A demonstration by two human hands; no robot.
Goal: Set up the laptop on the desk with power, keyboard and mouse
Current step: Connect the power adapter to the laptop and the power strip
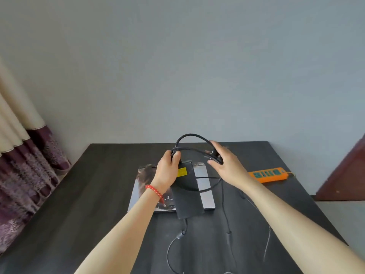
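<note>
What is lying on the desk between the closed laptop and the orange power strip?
In the head view, black cable hangs from the right hand across that stretch, between the laptop and the power strip; otherwise the dark desk shows bare.

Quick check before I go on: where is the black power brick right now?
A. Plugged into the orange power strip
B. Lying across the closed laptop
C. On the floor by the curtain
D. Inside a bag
B: the power brick lies across the lid of the closed laptop, while both hands hold loops of its cable above it.
</note>
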